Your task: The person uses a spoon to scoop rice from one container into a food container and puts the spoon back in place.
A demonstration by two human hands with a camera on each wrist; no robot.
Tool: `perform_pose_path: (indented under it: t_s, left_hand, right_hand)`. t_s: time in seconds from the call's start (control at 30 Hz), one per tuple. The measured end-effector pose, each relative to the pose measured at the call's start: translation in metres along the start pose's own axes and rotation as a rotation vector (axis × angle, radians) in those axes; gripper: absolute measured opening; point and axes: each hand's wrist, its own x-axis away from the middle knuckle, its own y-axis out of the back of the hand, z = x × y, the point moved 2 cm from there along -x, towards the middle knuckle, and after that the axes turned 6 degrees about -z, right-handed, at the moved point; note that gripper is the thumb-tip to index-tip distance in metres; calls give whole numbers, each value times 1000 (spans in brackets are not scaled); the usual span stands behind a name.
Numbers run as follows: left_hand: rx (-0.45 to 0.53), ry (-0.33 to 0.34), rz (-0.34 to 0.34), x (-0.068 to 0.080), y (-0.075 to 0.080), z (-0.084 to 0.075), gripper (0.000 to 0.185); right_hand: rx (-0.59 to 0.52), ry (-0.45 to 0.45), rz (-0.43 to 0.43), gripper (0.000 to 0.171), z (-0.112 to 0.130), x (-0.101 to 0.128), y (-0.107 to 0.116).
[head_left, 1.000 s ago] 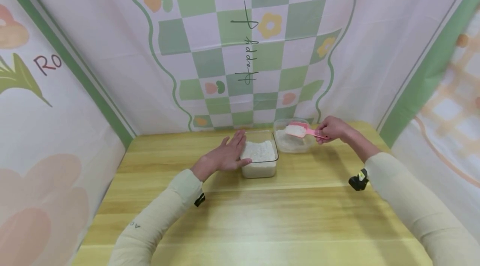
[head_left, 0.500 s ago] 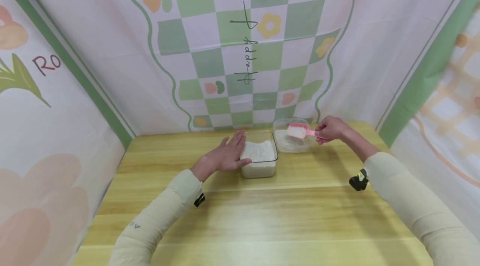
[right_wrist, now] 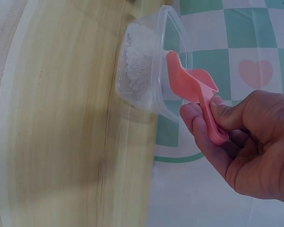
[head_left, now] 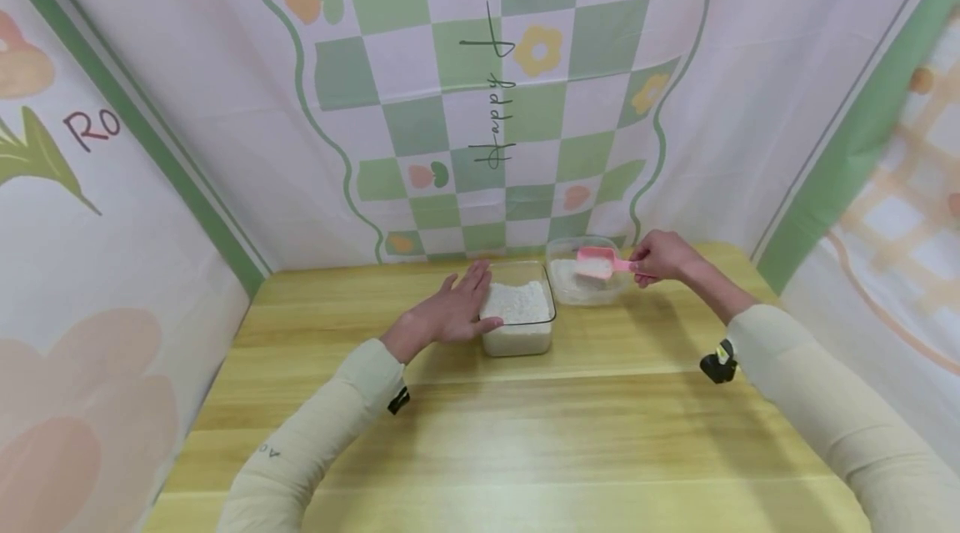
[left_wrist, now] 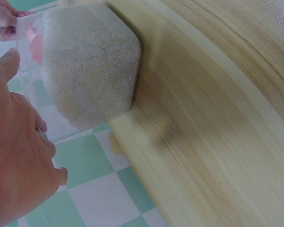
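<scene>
A clear rectangular box (head_left: 520,314) (left_wrist: 87,66) full of white grains stands mid-table. My left hand (head_left: 455,314) (left_wrist: 19,161) lies flat against its left side, fingers straight. Behind it to the right is a clear plastic tub (head_left: 588,270) (right_wrist: 151,66) partly filled with the same grains. My right hand (head_left: 658,257) (right_wrist: 241,151) pinches the handle of a pink scoop (head_left: 597,263) (right_wrist: 194,90) holding white grains, and the scoop's bowl hangs over the tub's opening.
The wooden table (head_left: 525,433) is closed in by patterned cloth walls (head_left: 487,99) at the back and both sides. The tub stands close to the back wall. Cream sleeves cover both forearms, each with a black wrist mount (head_left: 718,366).
The scoop has tipped slightly toward level and shifted a little over the tub. The left hand and the box have not moved.
</scene>
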Motion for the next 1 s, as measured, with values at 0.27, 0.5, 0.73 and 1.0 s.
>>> perform_pose_path:
  t_s: [0.27, 0.5, 0.73, 1.0]
  left_hand:
    - [3, 3, 5, 0, -1, 0, 90]
    - [10, 10, 9, -1, -2, 2, 91]
    - [13, 10, 8, -2, -2, 2, 92]
    - [11, 17, 13, -1, 0, 1, 91]
  right_hand:
    - [220, 120, -72, 18, 7, 3, -1]
    - [398, 198, -144, 15, 16, 4, -5]
    - [514, 257, -233, 18, 22, 7, -8]
    - [625, 344, -315, 16, 24, 14, -11]
